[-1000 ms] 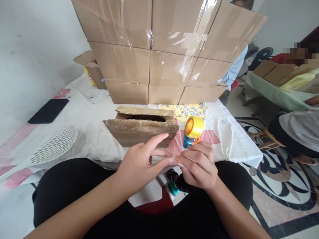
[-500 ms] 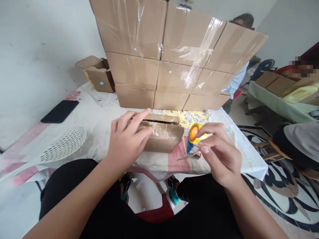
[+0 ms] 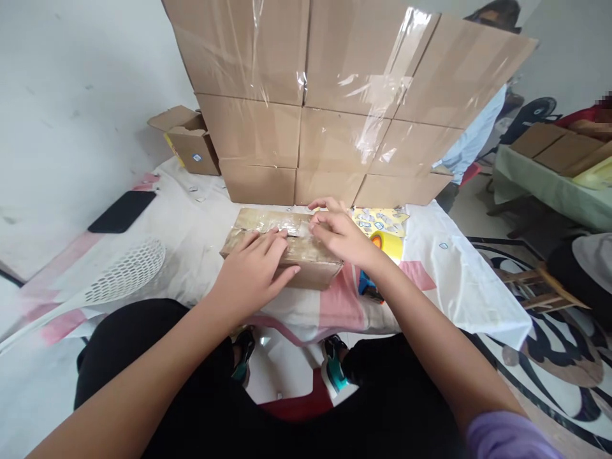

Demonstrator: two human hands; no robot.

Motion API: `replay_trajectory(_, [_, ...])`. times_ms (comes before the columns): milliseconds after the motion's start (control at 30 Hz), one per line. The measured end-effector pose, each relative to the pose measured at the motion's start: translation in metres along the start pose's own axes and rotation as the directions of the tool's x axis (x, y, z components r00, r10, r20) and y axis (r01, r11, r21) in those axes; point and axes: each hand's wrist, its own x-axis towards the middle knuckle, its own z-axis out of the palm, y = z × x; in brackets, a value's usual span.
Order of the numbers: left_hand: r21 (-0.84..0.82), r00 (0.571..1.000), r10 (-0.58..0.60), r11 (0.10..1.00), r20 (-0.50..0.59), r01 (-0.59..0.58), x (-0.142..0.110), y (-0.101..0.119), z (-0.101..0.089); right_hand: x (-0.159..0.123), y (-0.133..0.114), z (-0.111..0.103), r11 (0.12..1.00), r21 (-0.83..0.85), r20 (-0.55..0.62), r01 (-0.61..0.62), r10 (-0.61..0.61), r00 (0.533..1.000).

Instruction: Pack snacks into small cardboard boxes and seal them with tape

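A small brown cardboard box (image 3: 306, 275) lies on the cloth-covered table in front of me, with shiny clear tape (image 3: 287, 223) across its top seam. My left hand (image 3: 255, 258) rests on the box top near its left half, fingers stretched out and holding nothing. At the right end of the top, my right hand (image 3: 335, 231) has its thumb and fingertips pinched at the tape; the fingers partly hide the strip. Just right of the box is a tape dispenser with a yellow roll (image 3: 393, 245) and a blue body (image 3: 367, 285), partly covered by my right forearm.
A wall of taped cardboard boxes (image 3: 347, 140) stands behind the work spot. To the left are an open box (image 3: 196, 150), a black phone-like slab (image 3: 123, 211) and white foam netting (image 3: 127, 271). A yellow sheet with scraps (image 3: 382, 220) lies behind the dispenser. Other people sit or stand at right.
My right hand has moved left from beside the dispenser onto the box top, bringing the strip there. The box's gaping top seam is now pressed down. My left hand has shifted slightly over the top.
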Motion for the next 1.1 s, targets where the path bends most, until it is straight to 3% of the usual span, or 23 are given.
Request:
replay_trajectory(200, [0.076,1.0,0.024,0.997,0.021,-0.025,-0.002,0.006,0.002,0.004,0.006,0.004,0.983,-0.182,0.004,-0.019,0.02,1.0])
replay_trajectory(433, [0.106,0.999,0.028,0.994,0.017,-0.03,-0.004,0.008,0.005,0.003,0.004,0.007,0.973,-0.229,0.006,-0.021,0.022,1.0])
replay_trajectory(567, [0.096,1.0,0.031,0.995,-0.004,-0.03,-0.004,0.009,0.007,0.004,0.006,0.011,0.975,-0.208,-0.011,-0.077,0.076,0.997])
replay_trajectory(667, [0.092,0.999,0.036,0.995,-0.021,-0.034,-0.004,0.009,0.008,0.006,0.009,0.014,0.969,-0.191,-0.088,-0.158,0.144,0.986])
replay_trajectory(767, [0.092,0.998,0.046,0.995,-0.031,-0.043,-0.005,0.009,0.011,0.01,0.013,0.015,0.95,-0.154,-0.195,-0.273,0.241,0.951])
replay_trajectory(900, [0.076,0.993,0.097,0.993,-0.07,-0.092,-0.005,0.01,0.014,0.009,0.02,0.01,0.94,-0.02,-0.233,-0.339,0.326,0.916])
replay_trajectory(967, [0.051,0.986,0.127,0.991,-0.109,-0.122,-0.005,0.011,0.014,-0.002,0.025,0.004,0.948,0.083,-0.185,-0.308,0.319,0.93])
replay_trajectory(1100, [-0.009,0.97,0.145,0.989,-0.194,-0.15,-0.003,0.01,0.006,-0.043,0.038,-0.009,0.923,0.312,0.146,-0.227,0.19,0.971])
